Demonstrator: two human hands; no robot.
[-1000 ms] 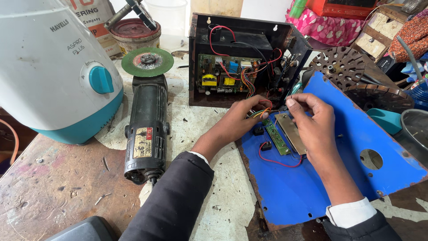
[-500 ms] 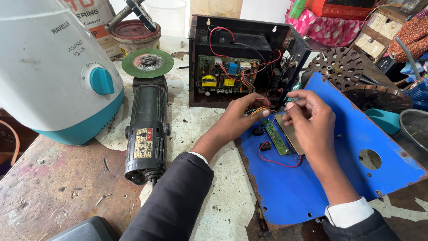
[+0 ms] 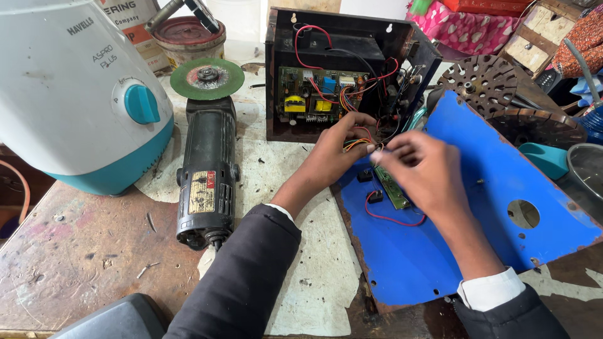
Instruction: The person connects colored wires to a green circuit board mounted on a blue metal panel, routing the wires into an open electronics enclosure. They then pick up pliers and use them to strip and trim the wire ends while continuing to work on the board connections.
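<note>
My left hand [image 3: 336, 154] pinches a bundle of coloured wires [image 3: 355, 144] running out of the open black box [image 3: 402, 44], which holds a green circuit board [image 3: 314, 94]. Beside it, my right hand [image 3: 424, 169] is blurred, its fingers closed at the top end of a narrow green circuit strip [image 3: 394, 191] lying on the blue metal panel [image 3: 452, 251]. A red wire [image 3: 389, 216] loops across the panel below the strip.
A black angle grinder [image 3: 207, 176] with a green disc lies left of my arms. A white and teal mixer base [image 3: 75, 94] stands at far left. Dark perforated metal discs [image 3: 496, 81], a teal cup and a steel bowl sit at right.
My right hand has shifted left toward my left hand and the wire bundle, now blurred with motion. The left hand stays at the wires.
</note>
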